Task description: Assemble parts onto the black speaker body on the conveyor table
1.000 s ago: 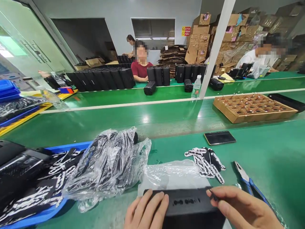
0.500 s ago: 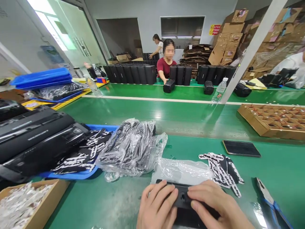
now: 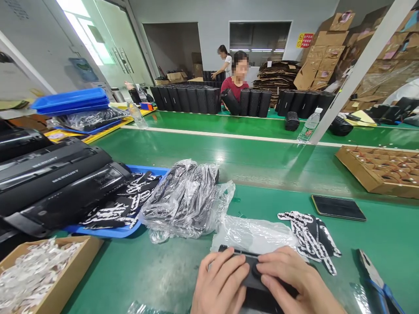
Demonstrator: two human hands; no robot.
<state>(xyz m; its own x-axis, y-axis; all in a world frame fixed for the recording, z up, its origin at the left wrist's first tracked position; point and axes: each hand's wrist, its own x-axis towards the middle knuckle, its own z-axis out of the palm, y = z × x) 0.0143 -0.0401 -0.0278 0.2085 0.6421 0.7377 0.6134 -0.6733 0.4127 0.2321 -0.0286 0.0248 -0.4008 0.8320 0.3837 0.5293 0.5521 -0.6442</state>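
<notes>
Both hands pressed on a black casing

Left hand [image 3: 219, 283] and right hand [image 3: 294, 283] lie flat, fingertips together, on the casing [image 3: 250, 272]; likely rigid, smooth plastic, best gripped by its ends.

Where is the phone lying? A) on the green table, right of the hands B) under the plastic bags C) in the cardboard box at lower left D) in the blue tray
A: the phone lies flat on the green table, beyond and right of both hands, clear of the blue tray.
</notes>
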